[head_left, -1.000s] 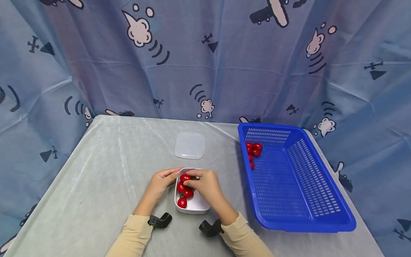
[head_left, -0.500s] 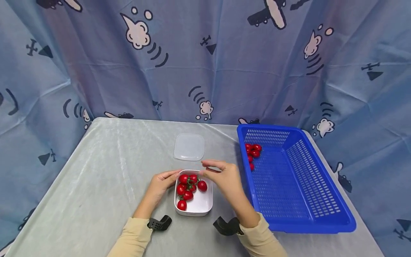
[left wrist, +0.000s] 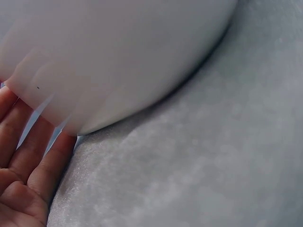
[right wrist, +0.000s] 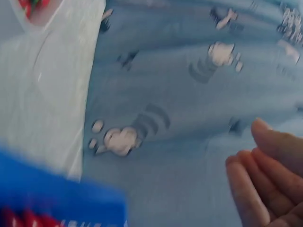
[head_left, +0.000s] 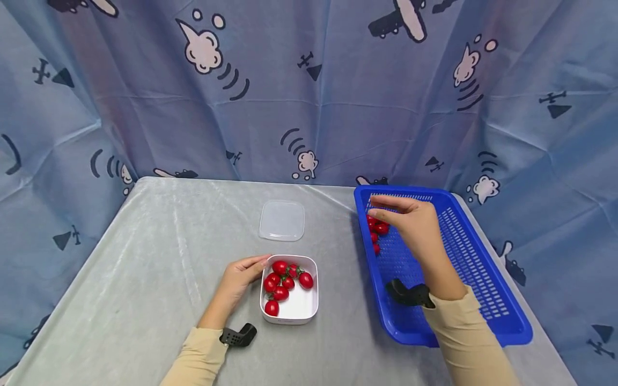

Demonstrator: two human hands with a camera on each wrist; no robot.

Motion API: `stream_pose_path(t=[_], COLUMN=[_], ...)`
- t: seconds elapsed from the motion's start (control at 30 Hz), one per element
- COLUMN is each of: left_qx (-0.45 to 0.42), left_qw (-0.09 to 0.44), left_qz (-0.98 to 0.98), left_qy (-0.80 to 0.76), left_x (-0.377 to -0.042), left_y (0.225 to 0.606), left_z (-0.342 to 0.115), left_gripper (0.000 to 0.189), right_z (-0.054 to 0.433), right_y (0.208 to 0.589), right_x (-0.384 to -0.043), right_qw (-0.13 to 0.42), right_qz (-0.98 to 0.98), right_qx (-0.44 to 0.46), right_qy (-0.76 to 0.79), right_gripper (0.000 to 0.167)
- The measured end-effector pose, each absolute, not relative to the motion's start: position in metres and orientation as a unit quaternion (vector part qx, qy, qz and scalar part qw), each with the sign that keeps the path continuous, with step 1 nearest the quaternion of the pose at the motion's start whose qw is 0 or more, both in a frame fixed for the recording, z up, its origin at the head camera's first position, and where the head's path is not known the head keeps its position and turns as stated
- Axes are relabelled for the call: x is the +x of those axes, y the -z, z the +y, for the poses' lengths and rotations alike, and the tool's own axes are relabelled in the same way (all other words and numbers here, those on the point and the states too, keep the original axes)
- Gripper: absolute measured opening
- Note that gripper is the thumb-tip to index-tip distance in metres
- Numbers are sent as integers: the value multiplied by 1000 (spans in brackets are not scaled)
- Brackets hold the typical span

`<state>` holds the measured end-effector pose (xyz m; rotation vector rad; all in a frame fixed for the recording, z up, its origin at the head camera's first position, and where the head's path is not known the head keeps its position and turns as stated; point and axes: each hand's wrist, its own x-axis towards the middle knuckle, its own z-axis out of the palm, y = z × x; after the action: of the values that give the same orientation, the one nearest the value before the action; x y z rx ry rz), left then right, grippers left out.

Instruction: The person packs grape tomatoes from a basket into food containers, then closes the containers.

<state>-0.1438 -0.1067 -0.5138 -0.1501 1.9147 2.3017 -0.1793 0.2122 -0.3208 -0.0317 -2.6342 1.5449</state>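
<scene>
A white square box (head_left: 303, 306) holds several cherry tomatoes (head_left: 280, 294), some with green stems, mostly along its left and back sides. My left hand (head_left: 240, 277) touches the box's back left corner; in the left wrist view its straight fingers (left wrist: 49, 165) lie against the outer wall. Over the left part of a blue basket (head_left: 369, 268) hovers my right hand (head_left: 416, 225), thumb and fingers apart with nothing between them. Just below its fingertips, more cherry tomatoes (head_left: 381, 229) lie along the basket's left wall, partly covered by the hand in the head view.
A clear square lid (head_left: 282, 221) lies flat on the cloth-covered table (head_left: 145, 268) behind the box. The perforated basket stands along the table's right side. A patterned blue curtain (head_left: 260, 107) hangs behind and beside the table.
My right hand left the tomatoes inside the box, withdrew past its right rim and crossed right to above the basket. My left hand stays at the box corner.
</scene>
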Motion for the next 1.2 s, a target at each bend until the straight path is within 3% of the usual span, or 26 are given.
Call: stream_pose_path(t=[0.37, 0.67, 1.2], left_qx=[-51, -58, -60], left_qw=[75, 71, 68], left_qz=[637, 641, 641], left_qy=[-765, -762, -762], left_x=[-144, -144, -144], left_y=[515, 513, 513], left_z=[-106, -106, -105], left_gripper=[37, 36, 35], right_z=[261, 284, 304], right_y=[358, 389, 428], right_x=[-224, -245, -260], right_qw=[31, 0, -70], right_qz=[-863, -859, -873], right_qx=[-11, -18, -49], right_qy=[-504, -512, -480], right_gripper=[53, 49, 53])
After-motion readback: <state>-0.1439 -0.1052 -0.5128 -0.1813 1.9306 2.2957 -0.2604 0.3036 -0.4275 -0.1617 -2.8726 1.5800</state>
